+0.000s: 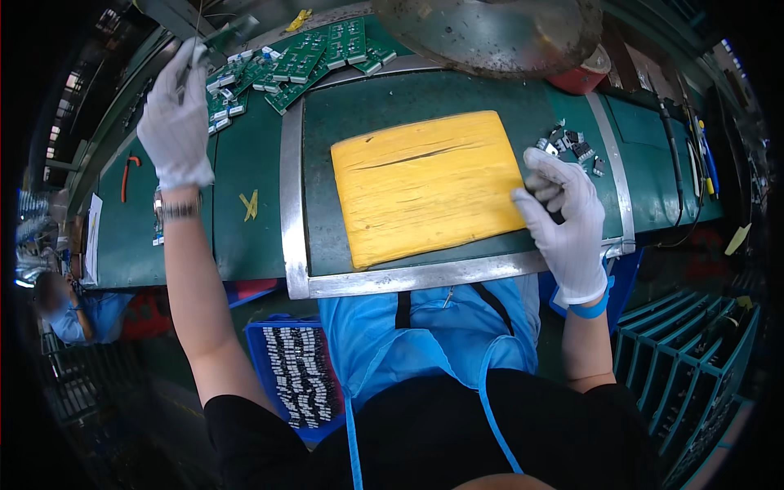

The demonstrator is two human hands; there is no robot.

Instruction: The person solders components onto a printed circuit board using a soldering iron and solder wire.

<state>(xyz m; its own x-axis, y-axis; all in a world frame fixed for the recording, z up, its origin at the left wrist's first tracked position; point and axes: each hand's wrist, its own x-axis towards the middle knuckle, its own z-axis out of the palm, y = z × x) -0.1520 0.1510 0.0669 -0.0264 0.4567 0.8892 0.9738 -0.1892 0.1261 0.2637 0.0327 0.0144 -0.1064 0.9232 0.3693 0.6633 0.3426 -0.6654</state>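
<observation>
Components [582, 151] beyond curled fingers of right hand [573, 216], likely for reach
Circuit boards [304, 57] beside fingers of left hand [174, 122]; cannot tell either grip.

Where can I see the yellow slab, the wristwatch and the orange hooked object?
Yellow slab [429, 189]: head view, middle of its upper face.
Wristwatch [181, 209]: head view, on its band.
Orange hooked object [125, 180]: head view, on its straight shaft.

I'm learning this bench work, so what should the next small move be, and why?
Probably bring the left hand toward the yellow pad: a blurred board-like piece seems to be at its fingertips, the pad lies between both hands, and the right hand is at the pad's edge, near small black parts.
</observation>
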